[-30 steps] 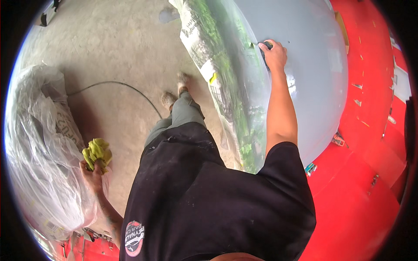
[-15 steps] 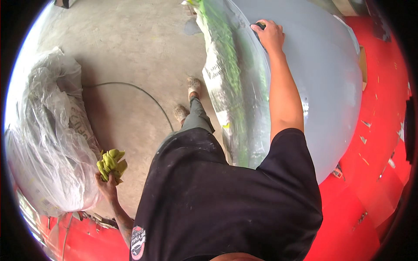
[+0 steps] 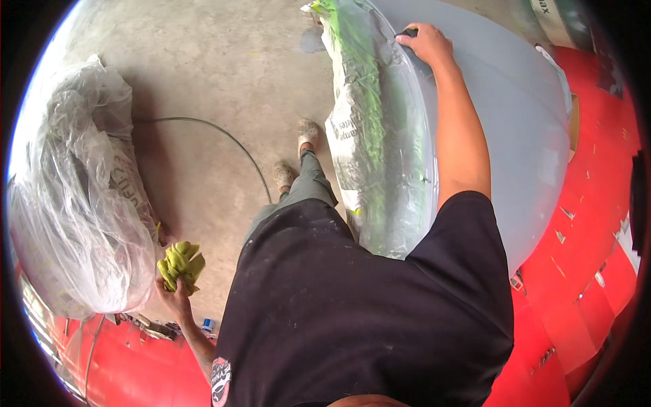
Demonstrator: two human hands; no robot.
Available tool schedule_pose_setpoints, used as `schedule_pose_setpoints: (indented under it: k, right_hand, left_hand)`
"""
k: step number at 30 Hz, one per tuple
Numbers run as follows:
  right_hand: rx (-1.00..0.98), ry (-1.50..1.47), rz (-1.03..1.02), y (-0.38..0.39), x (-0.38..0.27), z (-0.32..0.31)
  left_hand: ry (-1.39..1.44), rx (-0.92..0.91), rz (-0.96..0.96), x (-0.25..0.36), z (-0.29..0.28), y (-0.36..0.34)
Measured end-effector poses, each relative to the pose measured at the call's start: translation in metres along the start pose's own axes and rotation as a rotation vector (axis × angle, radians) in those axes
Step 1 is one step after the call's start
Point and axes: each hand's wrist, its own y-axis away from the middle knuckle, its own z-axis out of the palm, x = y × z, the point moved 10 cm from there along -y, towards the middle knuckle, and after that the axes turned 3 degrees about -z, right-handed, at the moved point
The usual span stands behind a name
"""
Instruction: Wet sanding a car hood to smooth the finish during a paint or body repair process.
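Observation:
My right hand [image 3: 427, 42] is closed on a small black pad [image 3: 407, 33], held against a large grey curved panel [image 3: 502, 136] close to its left edge. Crumpled paper and clear plastic with green overspray [image 3: 359, 136] line that edge. My left hand [image 3: 175, 292] hangs low at my left side, gripping a crumpled yellow-green cloth [image 3: 180, 261] beside a plastic-wrapped object [image 3: 81, 203] on the floor.
My feet [image 3: 305, 136] stand on concrete [image 3: 196, 74]. A thin hose [image 3: 229, 137] curves across it. Red sheeting or surfaces [image 3: 576, 203] lie right of the panel and at lower left. A green cylinder [image 3: 542, 15] stands at the upper right, with assorted small items near the lower left.
My right hand has moved farther up along the panel's edge with the pad. The whole view has shifted somewhat, and my left hand appears lower and farther right, still gripping the cloth.

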Motion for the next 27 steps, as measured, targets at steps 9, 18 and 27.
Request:
schedule_pose_setpoints:
  k: [9, 18, 27]
  right_hand:
    - [-0.109, 0.012, 0.12, 0.162, 0.056, 0.017]
    - [-0.05, -0.045, 0.423, 0.364, 0.131, 0.079]
    - [-0.137, -0.062, 0.592, 0.547, 0.17, 0.135]
  left_hand:
    - [0.021, -0.032, 0.151, 0.023, 0.011, -0.025]
    - [0.09, -0.226, 0.333, -0.025, 0.016, -0.061]
    - [0.092, -0.364, 0.418, -0.076, 0.033, -0.035]
